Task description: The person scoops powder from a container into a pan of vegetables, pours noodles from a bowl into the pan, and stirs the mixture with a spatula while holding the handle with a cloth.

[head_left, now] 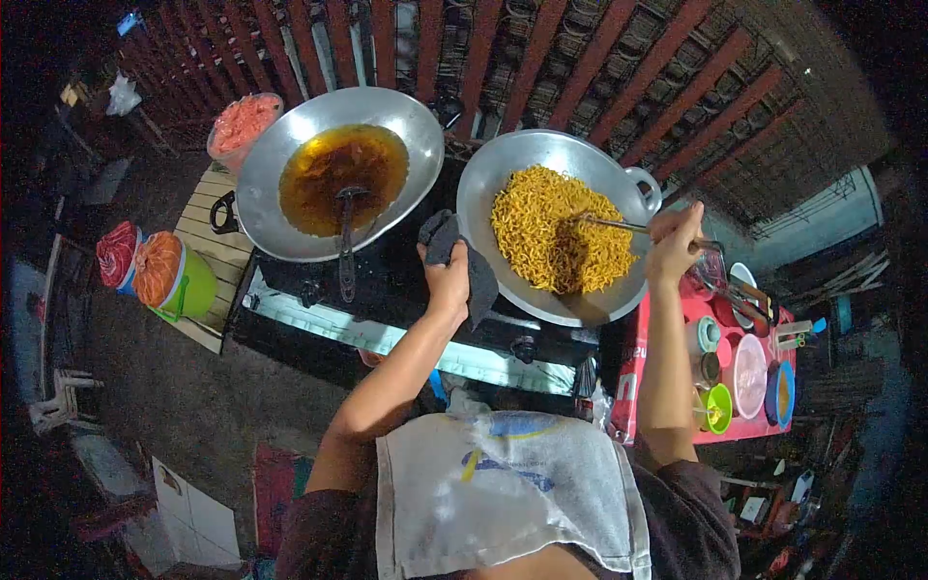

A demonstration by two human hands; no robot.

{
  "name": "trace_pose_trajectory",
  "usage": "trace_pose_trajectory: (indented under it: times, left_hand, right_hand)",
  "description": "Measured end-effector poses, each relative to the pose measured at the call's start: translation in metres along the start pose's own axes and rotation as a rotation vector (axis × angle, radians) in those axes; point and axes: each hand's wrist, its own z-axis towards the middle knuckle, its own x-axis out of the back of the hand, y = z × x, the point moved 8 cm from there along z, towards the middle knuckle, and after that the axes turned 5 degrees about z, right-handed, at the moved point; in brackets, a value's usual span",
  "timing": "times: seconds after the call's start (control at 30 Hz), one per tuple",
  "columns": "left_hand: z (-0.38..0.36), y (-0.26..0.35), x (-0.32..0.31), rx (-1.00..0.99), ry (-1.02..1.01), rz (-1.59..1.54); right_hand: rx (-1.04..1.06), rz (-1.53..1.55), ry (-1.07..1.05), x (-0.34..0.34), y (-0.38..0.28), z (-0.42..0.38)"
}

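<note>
On the right side of the stove, a large metal wok (483, 184) holds a heap of yellow-brown noodles (551, 217). My right hand (674, 246) is closed around the handle of a metal spatula (619, 224), whose far end is buried in the noodles. At the wok's left rim, my left hand (447, 275) grips a dark folded cloth (443, 237); whether the wok's handle is under the cloth is hidden. To the left, a second wok (266, 174) contains dark golden oil (338, 164), with a slotted spatula (348, 237) resting across its near rim.
A red-covered table (638, 358) at right carries a pink bowl (748, 375), a green bowl (715, 408) and a blue bowl (779, 393). A tub of pinkish pieces (246, 121) stands behind the left wok. Left stands a green bucket (198, 288). Wooden slats (483, 58) rise behind the stove.
</note>
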Motion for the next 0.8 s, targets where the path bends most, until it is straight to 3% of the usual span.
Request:
trace_pose_trajectory:
  times: [0.1,0.2,0.23,0.27,0.33,0.43,0.57,0.67,0.73,0.8]
  left_hand:
    - [-0.004,-0.012,0.001,0.139,-0.001,-0.128]
    - [0.008,-0.013,-0.002,0.097,-0.030,-0.106]
    - [0.006,-0.014,0.000,0.120,-0.012,-0.094]
    - [0.003,-0.015,0.001,0.145,0.004,-0.079]
    - [-0.002,-0.005,-0.002,0.173,-0.009,-0.075]
    - [0.005,-0.022,-0.001,0.194,-0.023,-0.084]
    - [-0.008,0.003,-0.005,0.228,-0.013,-0.139]
    - [0.002,-0.002,-0.004,0.127,-0.055,-0.002]
    - [-0.004,0.007,-0.004,0.161,-0.027,-0.044]
    - [-0.007,0.001,-0.003,0.208,-0.011,-0.084]
  right_hand:
    - [-0.001,0.009,-0.168,-0.013,-0.005,-0.013]
    - [0.116,-0.068,0.019,-0.011,-0.062,-0.004]
    - [0.082,0.032,0.005,-0.027,-0.095,-0.008]
    - [0.024,0.211,-0.198,-0.037,-0.103,-0.004]
    - [-0.048,-0.022,-0.011,-0.033,-0.085,-0.011]
    - [-0.170,0.170,-0.053,-0.013,-0.002,-0.018]
    - [-0.134,0.112,0.007,-0.011,-0.023,-0.035]
    - [-0.059,0.078,-0.040,-0.028,-0.058,-0.025]
    - [-0.059,0.248,-0.169,-0.045,-0.091,-0.018]
    - [-0.127,0.173,-0.034,-0.057,-0.072,-0.015]
